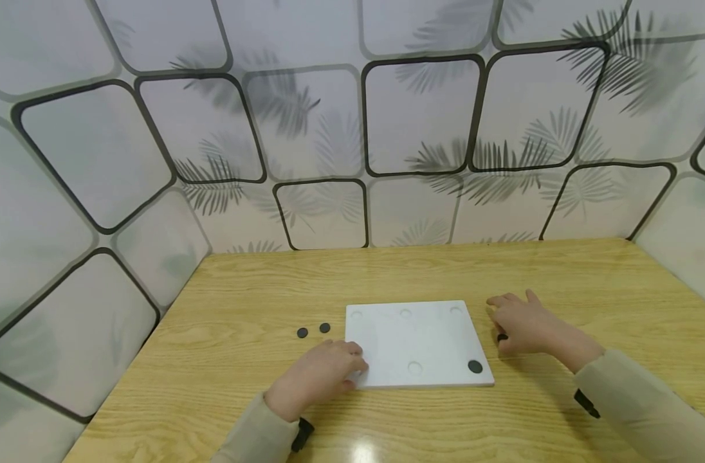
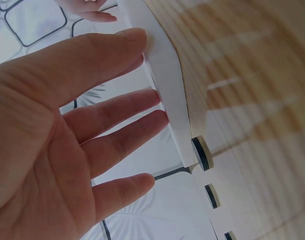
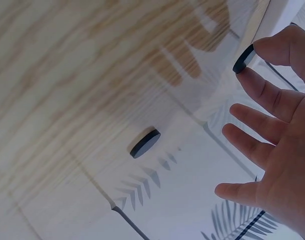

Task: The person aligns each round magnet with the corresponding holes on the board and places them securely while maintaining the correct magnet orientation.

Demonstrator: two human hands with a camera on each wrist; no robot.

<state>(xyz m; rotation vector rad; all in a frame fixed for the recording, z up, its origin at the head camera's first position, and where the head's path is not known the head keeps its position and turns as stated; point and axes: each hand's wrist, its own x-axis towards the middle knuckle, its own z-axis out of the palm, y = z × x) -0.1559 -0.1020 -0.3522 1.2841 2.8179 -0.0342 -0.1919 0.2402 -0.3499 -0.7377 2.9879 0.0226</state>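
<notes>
A white board (image 1: 416, 334) with shallow round recesses lies on the table; a black disc (image 1: 475, 366) sits in its near right corner recess. My left hand (image 1: 325, 373) rests at the board's near left corner, its fairly straight fingers touching the edge, with no disc visible between them in the left wrist view. Right of the board, my right hand (image 1: 523, 325) pinches a black disc (image 3: 244, 59) between thumb and index finger, the other fingers spread. Another disc (image 3: 145, 143) lies on the table near that hand; the hand seems to hide it in the head view.
Two black discs lie left of the board, one nearer it (image 1: 325, 327) and one farther out (image 1: 302, 332). The left wrist view shows a further disc (image 2: 201, 153) close to the board. A patterned wall (image 1: 323, 212) borders the wooden table (image 1: 260, 283).
</notes>
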